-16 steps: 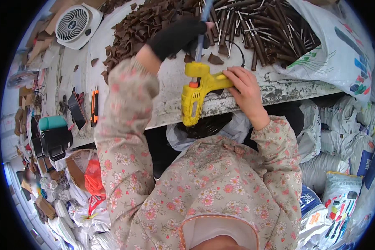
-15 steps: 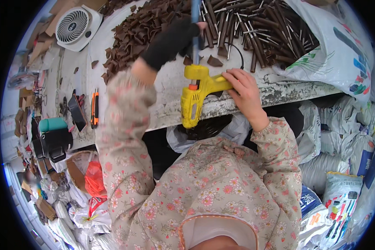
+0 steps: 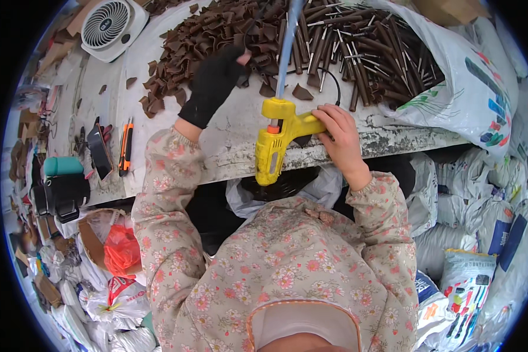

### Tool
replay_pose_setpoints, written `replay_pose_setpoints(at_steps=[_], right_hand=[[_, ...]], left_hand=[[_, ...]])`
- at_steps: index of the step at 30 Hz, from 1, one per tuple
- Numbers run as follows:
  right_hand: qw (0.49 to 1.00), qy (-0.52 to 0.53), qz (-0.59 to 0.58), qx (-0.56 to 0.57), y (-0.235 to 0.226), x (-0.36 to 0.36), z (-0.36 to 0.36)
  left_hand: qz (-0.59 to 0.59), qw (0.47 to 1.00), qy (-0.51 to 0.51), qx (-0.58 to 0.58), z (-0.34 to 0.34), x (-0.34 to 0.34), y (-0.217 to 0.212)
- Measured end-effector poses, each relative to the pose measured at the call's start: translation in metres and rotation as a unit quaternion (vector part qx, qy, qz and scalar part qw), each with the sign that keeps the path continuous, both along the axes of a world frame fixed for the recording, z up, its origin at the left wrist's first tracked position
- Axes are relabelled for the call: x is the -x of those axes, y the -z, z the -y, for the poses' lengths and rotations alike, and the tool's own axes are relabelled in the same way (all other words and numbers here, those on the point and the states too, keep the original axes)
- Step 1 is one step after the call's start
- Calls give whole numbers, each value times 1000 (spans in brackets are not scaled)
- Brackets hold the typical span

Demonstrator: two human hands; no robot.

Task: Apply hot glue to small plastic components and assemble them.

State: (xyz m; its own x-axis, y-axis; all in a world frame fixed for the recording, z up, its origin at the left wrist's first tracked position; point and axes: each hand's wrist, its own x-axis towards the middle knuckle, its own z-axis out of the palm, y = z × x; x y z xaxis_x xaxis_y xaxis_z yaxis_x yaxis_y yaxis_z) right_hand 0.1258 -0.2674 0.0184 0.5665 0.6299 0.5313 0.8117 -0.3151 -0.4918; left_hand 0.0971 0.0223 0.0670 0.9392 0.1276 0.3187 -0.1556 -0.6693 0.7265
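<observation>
My right hand is closed on the handle of a yellow glue gun at the table's front edge. A long blue-grey glue stick rises from the gun's far end. Left of the stick and apart from it, my left hand in a black fingerless glove is over the near side of a heap of curled brown pieces. Its thumb tip shows bare; the other fingers blend into the dark background, so what they hold, if anything, is unclear.
Brown tubes with thin silvery rods lie in a heap at the back right, beside a white printed sack. A white fan, an orange-black cutter and a phone are on the left. Filled bags crowd the right floor.
My left hand has moved left and slightly down, away from the glue stick. The stick now leans further right at its far end. My right hand keeps its grip on the glue gun.
</observation>
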Motion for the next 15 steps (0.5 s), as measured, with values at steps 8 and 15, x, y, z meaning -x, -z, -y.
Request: replay_pose_setpoints(at_steps=[8,15], right_hand=[[1000,-1,-5,4,6,0,2],[1000,7,-11,5,1,0,0]], left_hand=[[112,893,113,-420,9,-11,47],[53,881,53,-468,-46,1,52]])
